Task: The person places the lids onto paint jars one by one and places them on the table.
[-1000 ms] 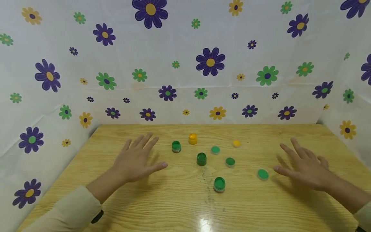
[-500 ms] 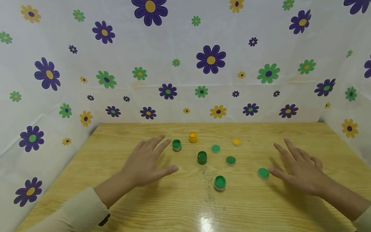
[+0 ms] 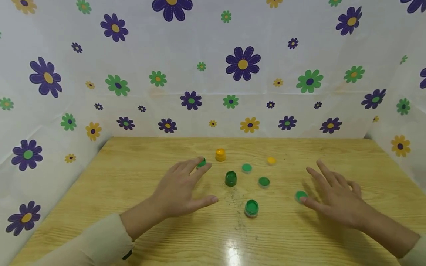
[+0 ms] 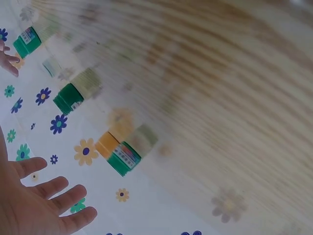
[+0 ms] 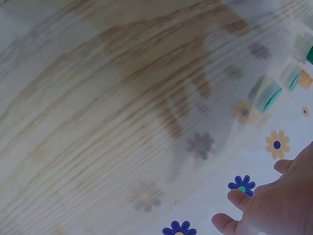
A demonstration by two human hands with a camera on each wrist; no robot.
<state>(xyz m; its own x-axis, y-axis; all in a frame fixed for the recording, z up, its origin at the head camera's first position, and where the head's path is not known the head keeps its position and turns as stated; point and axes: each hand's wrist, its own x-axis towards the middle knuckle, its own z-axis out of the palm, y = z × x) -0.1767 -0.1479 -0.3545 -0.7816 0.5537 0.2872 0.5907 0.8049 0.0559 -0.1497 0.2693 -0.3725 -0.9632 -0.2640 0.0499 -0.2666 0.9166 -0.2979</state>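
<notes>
Jar of green paint (image 3: 202,164) stood mid-frame by the left hand (image 3: 179,189), a green lid (image 3: 300,194) at lower right by the right hand (image 3: 339,202). Each spread grip held nothing; pinching low on the sides seemed safest.

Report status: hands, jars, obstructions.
Left hand open, partly masking one green jar in head view. Right hand open, overlapping green lid there. Four jars, four loose lids. Nothing else obstructing.

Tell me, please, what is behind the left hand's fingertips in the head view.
A green jar is partly visible behind the left hand; its covered portion cannot be seen there.
</notes>
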